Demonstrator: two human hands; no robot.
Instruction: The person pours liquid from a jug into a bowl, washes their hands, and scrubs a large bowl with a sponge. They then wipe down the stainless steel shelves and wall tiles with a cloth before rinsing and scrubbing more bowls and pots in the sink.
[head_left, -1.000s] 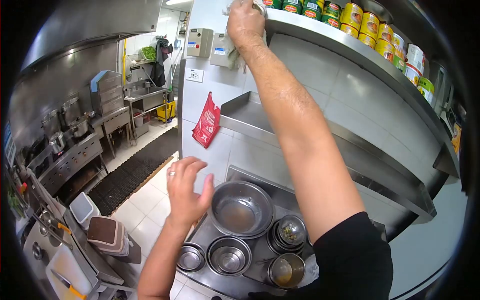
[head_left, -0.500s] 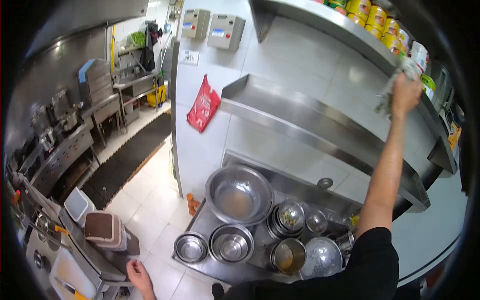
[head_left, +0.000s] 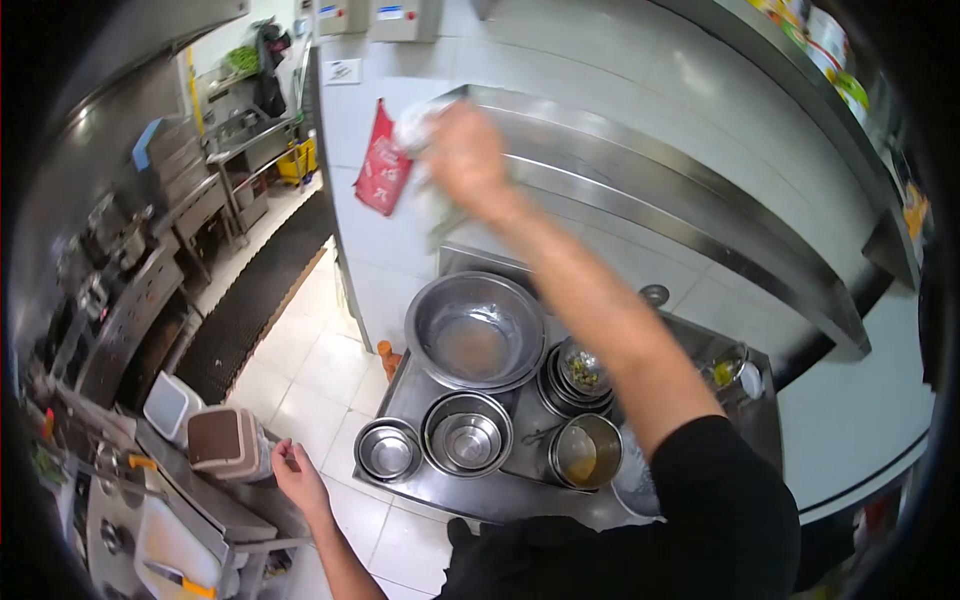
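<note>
My right hand point(head_left: 465, 155), blurred by motion, is closed on a pale cloth point(head_left: 435, 205) at the left end of the lower steel wall shelf point(head_left: 640, 185). Just left of it hangs a red packet point(head_left: 382, 170) on the tiled wall. Low on the left, my left hand point(head_left: 300, 480) hangs over the floor with its fingers apart and nothing in them, near a brown-lidded bin point(head_left: 222, 440). Below the shelf, a large steel basin point(head_left: 476, 332) stands on the steel counter.
Nested steel bowls point(head_left: 468, 432), a pot with yellowish liquid point(head_left: 586, 452) and a small bowl stack point(head_left: 388, 450) stand on the counter. An upper shelf point(head_left: 800, 80) holds cans. A dark mat point(head_left: 255, 300) lies on the floor, left.
My right hand has swept left with the cloth, from the upper shelf's cans to the lower shelf's left end. My left hand has risen a little, and the view has shifted.
</note>
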